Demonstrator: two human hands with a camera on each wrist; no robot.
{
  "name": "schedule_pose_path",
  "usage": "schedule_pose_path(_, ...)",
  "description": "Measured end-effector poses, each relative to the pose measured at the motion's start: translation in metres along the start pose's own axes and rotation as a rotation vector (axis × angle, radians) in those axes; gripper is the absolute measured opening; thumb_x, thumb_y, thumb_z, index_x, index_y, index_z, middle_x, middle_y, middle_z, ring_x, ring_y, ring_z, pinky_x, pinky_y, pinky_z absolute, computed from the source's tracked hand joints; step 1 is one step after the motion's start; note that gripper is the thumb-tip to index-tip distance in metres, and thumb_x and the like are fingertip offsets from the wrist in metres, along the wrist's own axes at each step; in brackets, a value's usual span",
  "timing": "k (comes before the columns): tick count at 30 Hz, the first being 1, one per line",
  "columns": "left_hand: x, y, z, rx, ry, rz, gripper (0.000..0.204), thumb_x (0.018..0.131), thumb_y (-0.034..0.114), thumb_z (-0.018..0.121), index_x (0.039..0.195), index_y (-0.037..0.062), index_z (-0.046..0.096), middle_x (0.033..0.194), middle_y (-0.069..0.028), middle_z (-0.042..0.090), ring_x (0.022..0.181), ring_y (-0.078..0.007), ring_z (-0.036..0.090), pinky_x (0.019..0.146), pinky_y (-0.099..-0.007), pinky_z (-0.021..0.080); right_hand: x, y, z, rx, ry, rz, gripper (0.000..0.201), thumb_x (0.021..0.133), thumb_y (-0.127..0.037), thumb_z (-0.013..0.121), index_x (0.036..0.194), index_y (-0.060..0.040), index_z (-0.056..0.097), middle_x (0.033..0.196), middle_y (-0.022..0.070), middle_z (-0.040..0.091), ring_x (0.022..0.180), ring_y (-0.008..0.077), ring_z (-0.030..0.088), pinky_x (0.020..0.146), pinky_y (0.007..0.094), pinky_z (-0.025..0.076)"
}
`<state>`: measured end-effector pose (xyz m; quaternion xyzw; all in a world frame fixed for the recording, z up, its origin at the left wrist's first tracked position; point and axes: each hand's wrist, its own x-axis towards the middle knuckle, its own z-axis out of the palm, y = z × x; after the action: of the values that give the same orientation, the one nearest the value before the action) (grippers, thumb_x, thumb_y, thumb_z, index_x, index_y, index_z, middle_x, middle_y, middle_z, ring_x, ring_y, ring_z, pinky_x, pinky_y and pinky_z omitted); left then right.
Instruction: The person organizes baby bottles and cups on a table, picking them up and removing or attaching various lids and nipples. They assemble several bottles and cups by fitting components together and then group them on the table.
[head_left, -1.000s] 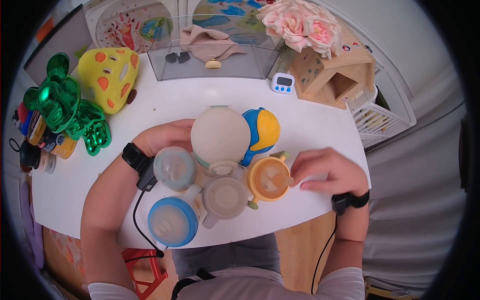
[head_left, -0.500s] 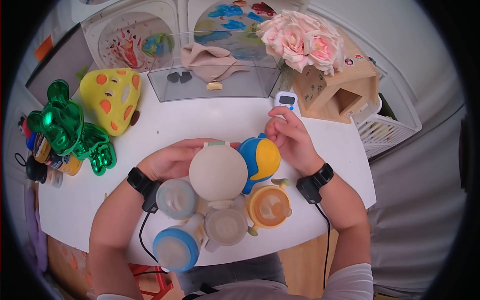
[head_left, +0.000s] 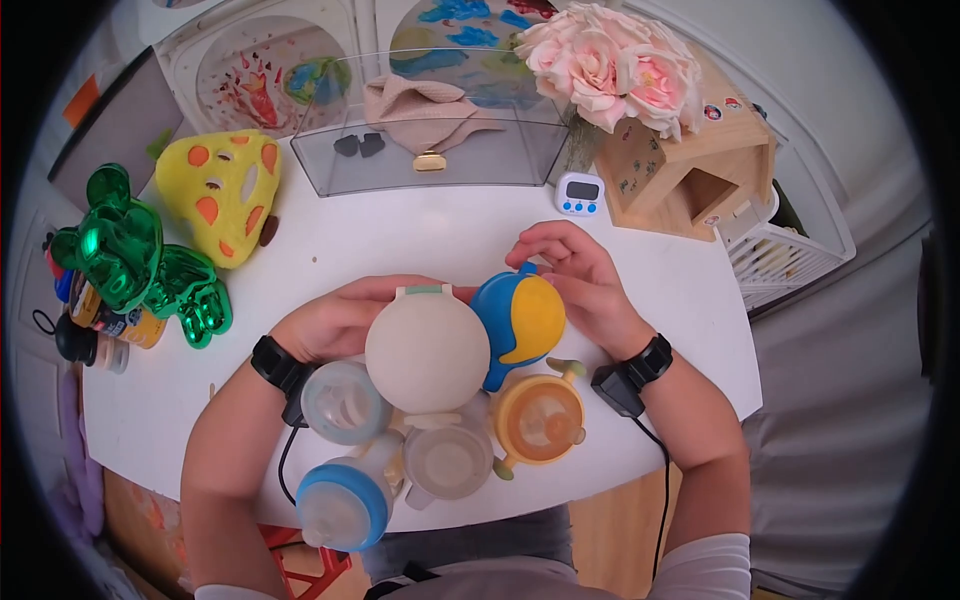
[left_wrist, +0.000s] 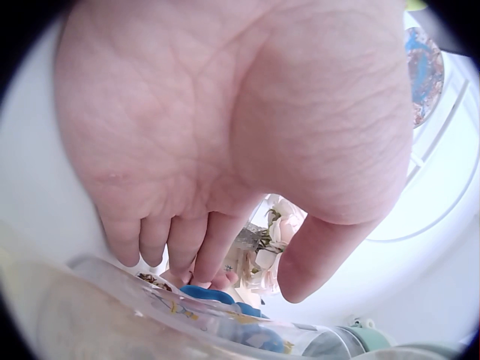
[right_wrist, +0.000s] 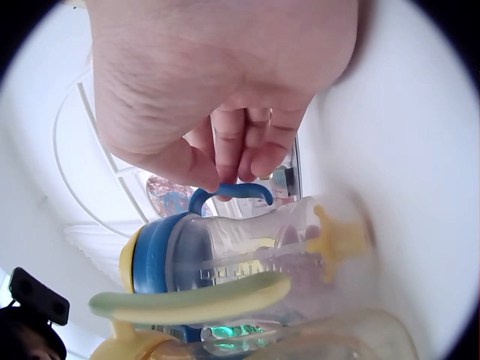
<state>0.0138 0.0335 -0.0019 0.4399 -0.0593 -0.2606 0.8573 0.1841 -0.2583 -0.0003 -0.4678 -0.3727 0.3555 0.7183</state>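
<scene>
Several baby cups and bottles stand clustered at the table's front. My left hand (head_left: 325, 318) lies behind the bottle with a round cream lid (head_left: 428, 352), its fingers extended. The left wrist view shows that palm (left_wrist: 225, 112) alongside a clear bottle wall (left_wrist: 187, 315). At the far side of the blue and yellow sippy cup (head_left: 538, 318), my right hand (head_left: 590, 290) pinches its blue handle (right_wrist: 236, 190) between thumb and curled fingers. Nearer me are an orange two-handled cup (head_left: 540, 415), a translucent grey-handled cup (head_left: 448, 462), a clear-topped bottle (head_left: 345, 402) and a blue-ringed bottle (head_left: 345, 505).
A clear bin (head_left: 430, 165) with a cloth stands at the back. Beside it are a small timer (head_left: 578, 194), pink roses (head_left: 610, 70) and a wooden house (head_left: 690, 170). A shiny green bear figure (head_left: 130, 250) and a yellow plush (head_left: 220, 195) occupy the left.
My right hand has moved from beside the orange cup to the far side of the blue and yellow sippy cup, reaching its handle. My left hand remains behind the cream-lidded bottle.
</scene>
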Motion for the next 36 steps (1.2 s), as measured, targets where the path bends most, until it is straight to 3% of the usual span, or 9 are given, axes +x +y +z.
schedule_pose_path(6, -0.002, 0.001, 0.003, 0.000, 0.011, 0.016, 0.063, 0.106, 0.020, 0.061, 0.161, -0.0041, 0.042, 0.168, -0.0200, 0.042, 0.152, -0.0287, 0.046, 0.125, -0.0419, 0.037, -0.001, 0.002, -0.001, -0.021, 0.055, -0.005, 0.044, 0.099, 0.004, 0.063, 0.142, -0.0048, 0.057, 0.130, 0.0115, 0.068, 0.126, 0.0183, 0.063, 0.104, 0.0323, 0.050)
schedule_pose_path(8, -0.001, 0.000, 0.005, 0.061, 0.081, 0.032, 0.061, 0.111, 0.034, 0.058, 0.154, -0.0074, 0.049, 0.156, -0.0214, 0.056, 0.143, -0.0283, 0.057, 0.120, -0.0430, 0.046, -0.001, 0.001, -0.001, -0.034, 0.055, 0.004, 0.044, 0.099, 0.003, 0.063, 0.142, -0.0046, 0.057, 0.129, 0.0114, 0.069, 0.126, 0.0185, 0.063, 0.105, 0.0325, 0.050)
schedule_pose_path(12, 0.001, 0.005, 0.010, 0.094, 0.052, 0.062, 0.062, 0.111, 0.036, 0.058, 0.155, -0.0074, 0.049, 0.156, -0.0208, 0.057, 0.142, -0.0275, 0.057, 0.120, -0.0421, 0.045, -0.002, -0.001, 0.002, -0.037, 0.090, 0.020, 0.042, 0.099, 0.002, 0.064, 0.140, -0.0046, 0.058, 0.128, 0.0114, 0.069, 0.121, 0.0172, 0.064, 0.102, 0.0314, 0.050)
schedule_pose_path(14, 0.001, 0.006, 0.006, 0.035, -0.006, -0.002, 0.062, 0.105, 0.018, 0.064, 0.160, -0.0035, 0.044, 0.168, -0.0178, 0.044, 0.152, -0.0284, 0.046, 0.126, -0.0424, 0.036, -0.004, 0.003, -0.005, -0.008, 0.087, -0.007, 0.041, 0.099, 0.000, 0.064, 0.140, -0.0051, 0.059, 0.129, 0.0116, 0.070, 0.118, 0.0162, 0.064, 0.098, 0.0305, 0.050)
schedule_pose_path(21, 0.001, 0.000, 0.003, 0.007, 0.006, 0.002, 0.060, 0.105, 0.017, 0.064, 0.159, -0.0031, 0.046, 0.167, -0.0183, 0.044, 0.153, -0.0290, 0.046, 0.126, -0.0424, 0.037, -0.001, 0.005, -0.004, -0.001, 0.090, -0.041, 0.041, 0.100, -0.002, 0.064, 0.140, -0.0062, 0.059, 0.131, 0.0118, 0.070, 0.116, 0.0141, 0.064, 0.090, 0.0288, 0.049)
schedule_pose_path(24, 0.000, 0.000, 0.007, 0.122, 0.061, 0.044, 0.064, 0.110, 0.036, 0.059, 0.156, -0.0080, 0.048, 0.157, -0.0220, 0.056, 0.143, -0.0294, 0.057, 0.120, -0.0422, 0.044, -0.001, 0.005, -0.004, -0.032, 0.071, -0.040, 0.041, 0.100, -0.002, 0.064, 0.140, -0.0062, 0.059, 0.131, 0.0116, 0.070, 0.119, 0.0148, 0.063, 0.091, 0.0289, 0.050)
schedule_pose_path(30, 0.000, 0.000, 0.001, 0.135, 0.035, 0.066, 0.062, 0.110, 0.033, 0.059, 0.155, -0.0078, 0.048, 0.158, -0.0232, 0.054, 0.145, -0.0316, 0.055, 0.121, -0.0449, 0.044, -0.003, 0.004, -0.004, -0.031, 0.084, -0.021, 0.042, 0.100, 0.000, 0.065, 0.140, -0.0052, 0.058, 0.132, 0.0119, 0.069, 0.125, 0.0173, 0.063, 0.095, 0.0297, 0.051)
schedule_pose_path(33, 0.001, 0.001, 0.000, 0.020, 0.019, 0.001, 0.058, 0.105, 0.015, 0.065, 0.158, -0.0018, 0.048, 0.167, -0.0191, 0.045, 0.151, -0.0292, 0.048, 0.125, -0.0417, 0.039, -0.004, 0.003, -0.001, -0.026, 0.076, -0.028, 0.044, 0.099, 0.003, 0.064, 0.141, -0.0049, 0.057, 0.132, 0.0126, 0.068, 0.127, 0.0187, 0.063, 0.099, 0.0307, 0.052)
schedule_pose_path(36, 0.002, 0.002, 0.005, 0.120, 0.042, 0.029, 0.061, 0.111, 0.032, 0.058, 0.156, -0.0070, 0.047, 0.159, -0.0228, 0.053, 0.146, -0.0308, 0.054, 0.122, -0.0440, 0.043, -0.004, 0.002, -0.001, -0.045, 0.059, -0.044, 0.044, 0.099, 0.005, 0.063, 0.141, -0.0045, 0.057, 0.131, 0.0130, 0.068, 0.128, 0.0196, 0.063, 0.103, 0.0315, 0.052)
